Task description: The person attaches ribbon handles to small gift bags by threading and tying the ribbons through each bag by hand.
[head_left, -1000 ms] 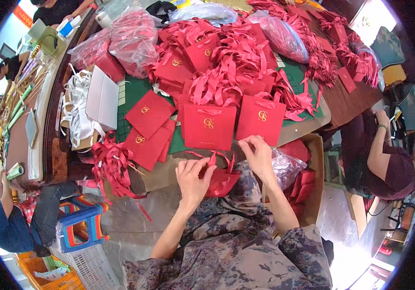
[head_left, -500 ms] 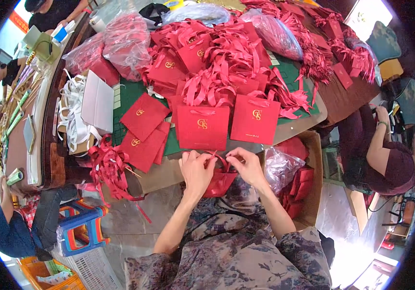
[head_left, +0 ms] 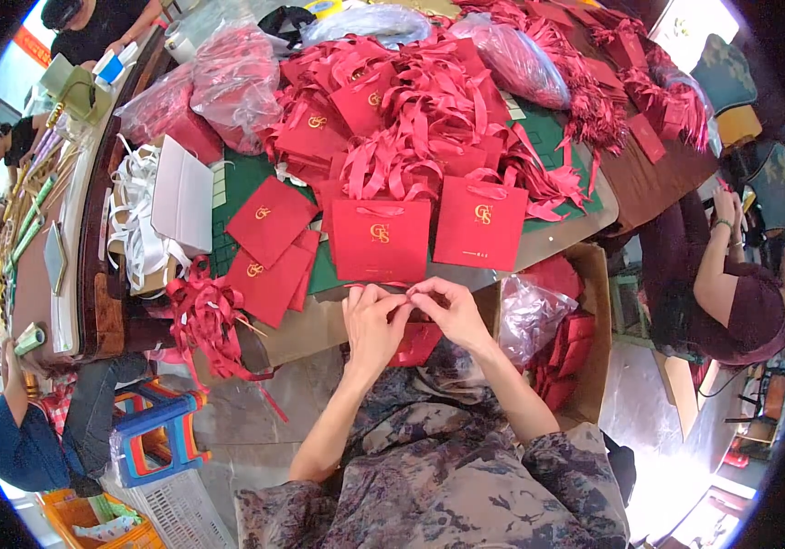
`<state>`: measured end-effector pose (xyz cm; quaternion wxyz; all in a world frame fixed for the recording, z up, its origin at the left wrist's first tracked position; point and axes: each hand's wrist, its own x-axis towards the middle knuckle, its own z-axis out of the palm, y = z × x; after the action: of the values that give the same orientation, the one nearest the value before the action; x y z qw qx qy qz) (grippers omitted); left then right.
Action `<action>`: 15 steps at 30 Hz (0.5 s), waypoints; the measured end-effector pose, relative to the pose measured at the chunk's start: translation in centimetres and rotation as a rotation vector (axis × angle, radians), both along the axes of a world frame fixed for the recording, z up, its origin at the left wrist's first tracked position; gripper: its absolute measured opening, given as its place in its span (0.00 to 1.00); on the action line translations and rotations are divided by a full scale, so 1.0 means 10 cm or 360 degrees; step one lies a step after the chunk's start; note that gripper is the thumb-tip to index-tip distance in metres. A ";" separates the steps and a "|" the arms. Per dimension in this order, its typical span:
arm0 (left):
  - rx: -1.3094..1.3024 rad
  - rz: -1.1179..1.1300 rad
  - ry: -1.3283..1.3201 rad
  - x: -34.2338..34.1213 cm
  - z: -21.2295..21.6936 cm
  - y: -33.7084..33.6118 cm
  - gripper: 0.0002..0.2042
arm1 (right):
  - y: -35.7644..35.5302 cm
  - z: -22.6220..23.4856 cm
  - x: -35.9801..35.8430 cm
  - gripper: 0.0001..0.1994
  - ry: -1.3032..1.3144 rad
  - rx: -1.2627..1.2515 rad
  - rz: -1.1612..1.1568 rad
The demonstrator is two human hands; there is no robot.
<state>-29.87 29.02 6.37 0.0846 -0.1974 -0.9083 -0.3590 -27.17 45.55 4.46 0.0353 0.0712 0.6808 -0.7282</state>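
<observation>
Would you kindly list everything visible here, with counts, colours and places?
Standing gift bags: two, red, table edge before the hands.
Flat gift bags: several, red, on green mat.
Ribbon pile: many, red, table centre.
White ribbons: a bundle, table's left.
Plastic sacks: several, clear, holding red goods, far side.
Cardboard box: one, brown, right of lap.
Stool: one, blue, lower left.
Other people: several, around the edges.
Left hand, right hand: together on a red ribbon.

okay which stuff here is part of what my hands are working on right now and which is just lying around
In hand:
- left hand and right hand, fingertips together on a red ribbon
- red bag in the lap

Lying about:
- two upright red bags
- flat red bags
- white ribbon bundle
- cardboard box
</observation>
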 end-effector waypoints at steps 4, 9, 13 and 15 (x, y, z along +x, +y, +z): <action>0.0461 0.0111 -0.0214 0.07 0.12 -0.05 0.14 | -0.01 0.02 -0.01 0.06 -0.0165 -0.0186 -0.0067; 0.0226 0.0173 -0.0228 0.23 -0.04 -0.40 0.20 | 0.06 0.02 -0.08 0.05 -0.0123 -0.0255 -0.0215; -0.0076 -0.0095 -0.0216 0.27 -0.15 -0.43 0.17 | 0.08 0.01 -0.16 0.04 -0.0092 -0.0298 -0.0193; -0.0091 -0.0064 -0.0372 0.26 -0.19 -0.41 0.13 | 0.10 0.04 -0.22 0.04 -0.0005 -0.0248 -0.0190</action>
<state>-27.24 24.87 4.44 -0.0350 -0.1747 -0.9177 -0.3551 -29.35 46.56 4.87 -0.0016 0.1097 0.6165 -0.7797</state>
